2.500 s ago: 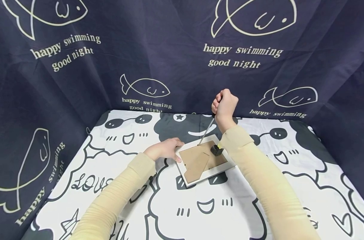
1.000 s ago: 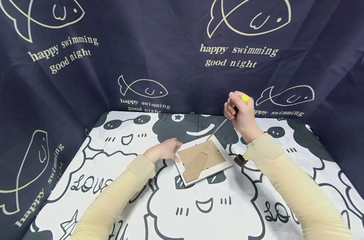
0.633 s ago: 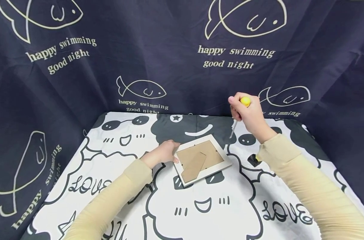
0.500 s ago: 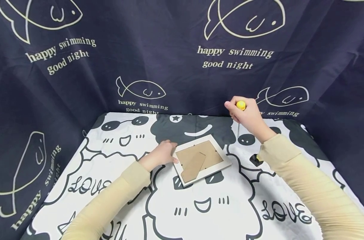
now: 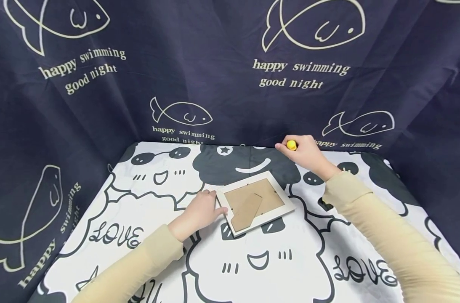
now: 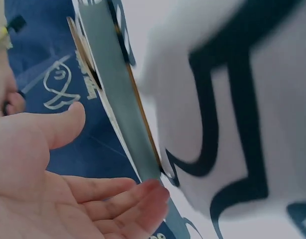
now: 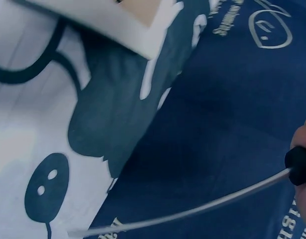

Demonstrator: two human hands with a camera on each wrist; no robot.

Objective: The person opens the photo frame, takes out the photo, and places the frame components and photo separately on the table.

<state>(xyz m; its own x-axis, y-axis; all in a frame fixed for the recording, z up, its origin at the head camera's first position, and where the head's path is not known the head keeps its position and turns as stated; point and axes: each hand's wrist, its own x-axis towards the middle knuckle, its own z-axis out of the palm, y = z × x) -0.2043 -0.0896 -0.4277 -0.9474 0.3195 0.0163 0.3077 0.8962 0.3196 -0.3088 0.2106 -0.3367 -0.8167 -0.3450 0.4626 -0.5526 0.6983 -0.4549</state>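
White picture frame [image 5: 280, 191], one: lying back-side up on a black-and-white printed cloth [image 5: 290, 256], brown backing [image 5: 272, 198] and slanting stand [image 5: 248, 209] showing. Left hand [image 5: 197, 211], one: resting at the frame's left edge, grip released, fingers extending and thumb standing apart; cannot tell whether it is touching. Right hand [image 5: 305, 152], one: clenching a screwdriver [image 5: 291, 145] beyond the frame's far right side, yellow handle end protruding, thin shaft [image 7: 207, 204] extending clear of the frame. Navy curtain [image 5: 230, 50], fish-patterned: hanging behind.
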